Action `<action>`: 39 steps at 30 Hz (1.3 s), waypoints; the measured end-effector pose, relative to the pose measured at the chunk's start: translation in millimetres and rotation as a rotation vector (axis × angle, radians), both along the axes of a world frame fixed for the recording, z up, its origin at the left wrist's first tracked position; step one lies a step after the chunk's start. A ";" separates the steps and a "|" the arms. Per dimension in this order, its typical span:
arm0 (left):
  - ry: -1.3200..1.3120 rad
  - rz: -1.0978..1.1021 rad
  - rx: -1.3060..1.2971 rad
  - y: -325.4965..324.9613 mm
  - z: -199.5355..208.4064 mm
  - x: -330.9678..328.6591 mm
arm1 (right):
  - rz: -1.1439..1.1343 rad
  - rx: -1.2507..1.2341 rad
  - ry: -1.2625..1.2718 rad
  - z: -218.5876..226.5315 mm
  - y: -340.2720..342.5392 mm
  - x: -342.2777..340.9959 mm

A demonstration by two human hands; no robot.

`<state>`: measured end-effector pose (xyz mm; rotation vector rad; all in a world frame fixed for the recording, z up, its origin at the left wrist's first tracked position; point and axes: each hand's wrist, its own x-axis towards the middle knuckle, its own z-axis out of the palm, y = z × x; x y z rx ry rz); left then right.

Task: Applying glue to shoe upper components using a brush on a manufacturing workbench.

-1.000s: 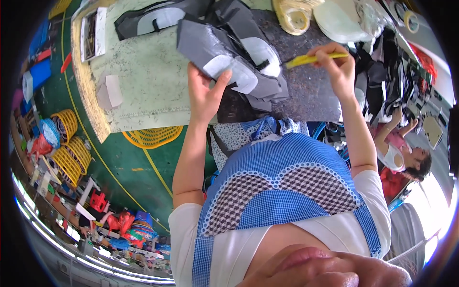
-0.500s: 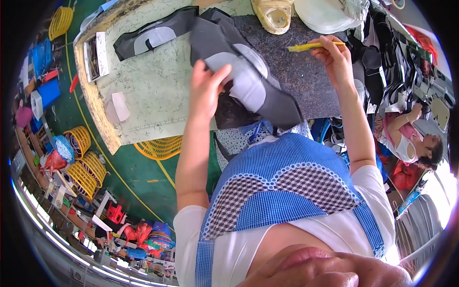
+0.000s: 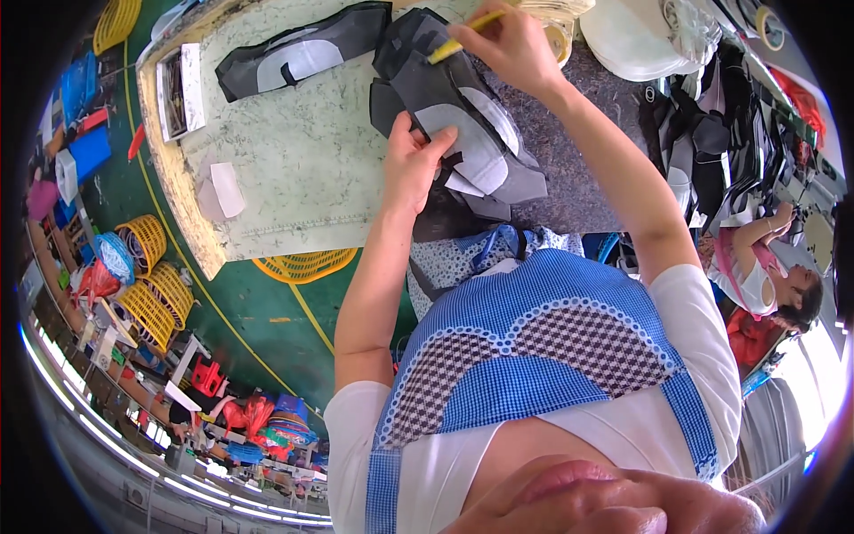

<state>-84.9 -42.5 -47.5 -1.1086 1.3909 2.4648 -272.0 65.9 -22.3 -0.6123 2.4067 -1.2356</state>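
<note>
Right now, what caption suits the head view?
Left grip holds a dark piece; right grip holds a yellow tool over it.

the tool (image 3: 446,51) is yellow, the piece (image 3: 467,133) grey, apron (image 3: 525,392) blue-checked.

I count one left grip (image 3: 414,165), one right grip (image 3: 514,53), one yellow tool (image 3: 444,51) and at least three grey pieces (image 3: 467,133).

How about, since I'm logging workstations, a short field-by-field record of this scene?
Left hand: grips a dark grey piece with a light grey patch
Right hand: holds a yellow tool
Tool tip: by the piece's far end; contact unclear
Table: pale green, marked, dark mat on the right
Table's left part: another dark piece, white box, paper scrap
Floor: green
Far right: co-worker
</note>
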 end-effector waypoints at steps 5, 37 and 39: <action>0.288 0.116 -0.222 19.3 3.3 4.8 | 0.046 -0.171 -0.394 9.8 110.5 46.8; 0.268 0.393 0.031 29.6 47.8 26.8 | 0.624 0.251 0.257 22.4 74.0 62.1; 0.278 0.534 0.024 8.9 62.9 54.6 | 0.621 0.317 0.237 27.0 73.4 54.9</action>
